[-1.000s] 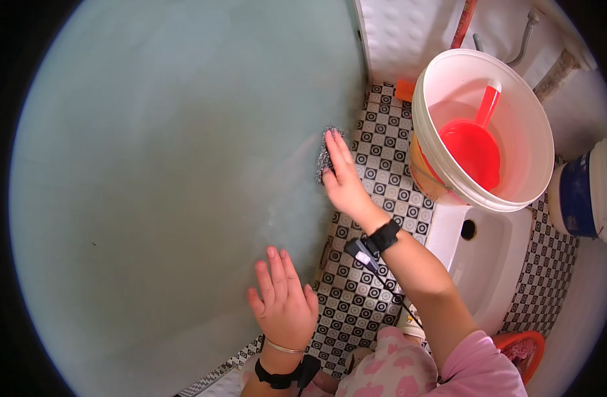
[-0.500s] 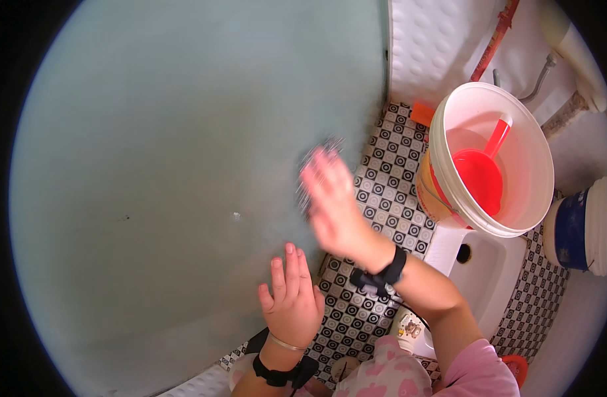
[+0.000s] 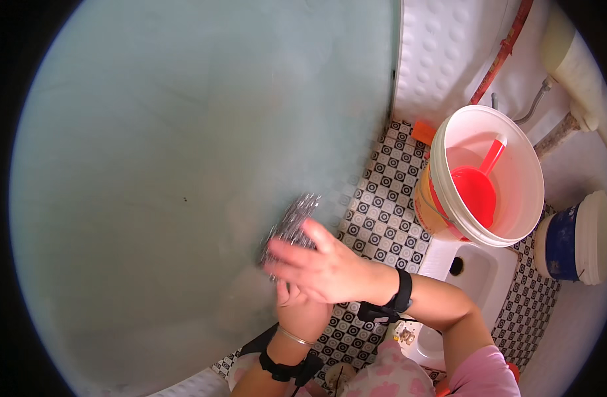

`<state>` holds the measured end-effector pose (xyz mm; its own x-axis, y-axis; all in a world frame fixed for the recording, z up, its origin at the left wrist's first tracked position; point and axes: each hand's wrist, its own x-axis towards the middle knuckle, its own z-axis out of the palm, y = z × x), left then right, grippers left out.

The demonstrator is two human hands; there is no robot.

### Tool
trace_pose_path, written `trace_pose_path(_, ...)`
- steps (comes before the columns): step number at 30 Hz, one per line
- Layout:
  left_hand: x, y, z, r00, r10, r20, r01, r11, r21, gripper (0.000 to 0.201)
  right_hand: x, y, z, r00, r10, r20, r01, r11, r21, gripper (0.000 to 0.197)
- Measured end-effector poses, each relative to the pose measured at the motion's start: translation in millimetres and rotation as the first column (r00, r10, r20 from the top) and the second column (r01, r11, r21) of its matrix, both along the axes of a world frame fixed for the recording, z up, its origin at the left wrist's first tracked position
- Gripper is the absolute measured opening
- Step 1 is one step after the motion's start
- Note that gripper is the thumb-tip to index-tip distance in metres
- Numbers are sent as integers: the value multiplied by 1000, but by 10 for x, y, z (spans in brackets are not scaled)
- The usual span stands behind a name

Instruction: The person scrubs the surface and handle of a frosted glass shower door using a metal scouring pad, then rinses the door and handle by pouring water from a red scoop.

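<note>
Shiny silver wire scrubber [image 3: 295, 221] at the smooth, pale blue-green panel [image 3: 151, 132]
The bare right hand [image 3: 323, 268] holds it; the bare left hand [image 3: 305, 319] is partly hidden, so I can't tell its grip. Rubbing flat and softly should work best.

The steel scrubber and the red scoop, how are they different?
The scrubber is silvery grey; the scoop is bright red.
The scrubber looks like tangled, wiry strands; the scoop is smooth, with a bowl and a handle.
The scrubber is partly covered by the right hand; the scoop sits inside the bucket, with no hand on it.
</note>
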<state>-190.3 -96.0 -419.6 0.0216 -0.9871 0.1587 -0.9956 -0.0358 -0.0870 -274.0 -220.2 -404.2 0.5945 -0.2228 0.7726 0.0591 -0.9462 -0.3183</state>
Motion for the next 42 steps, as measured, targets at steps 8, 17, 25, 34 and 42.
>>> trace_pose_path(8, -153, -29, 74, 997, -22, 69, 18, 998, 63, 66, -166, -1117, 57, 910, -403, 94, 299, 796, 526, 73)
trace_pose_path(17, -89, -4, 51, 999, 5, -38, 0, 992, 123, 68, 76, -876, 513, 907, -346, 239, 306, 933, 187, 72)
trace_pose_path(25, -73, 18, -30, 998, 14, -60, -5, 988, 153, 71, 55, -448, 477, 963, -243, 118, 228, 965, 126, 78)
trace_pose_path(34, -180, -148, 91, 995, -7, -102, 20, 992, 128, 71, -132, -1351, 724, 889, -426, 170, 376, 889, 261, 76)
trace_pose_path(42, -147, -109, 45, 996, 1, -88, 9, 993, 116, 71, -26, -1118, 807, 909, -375, 181, 353, 925, 142, 74)
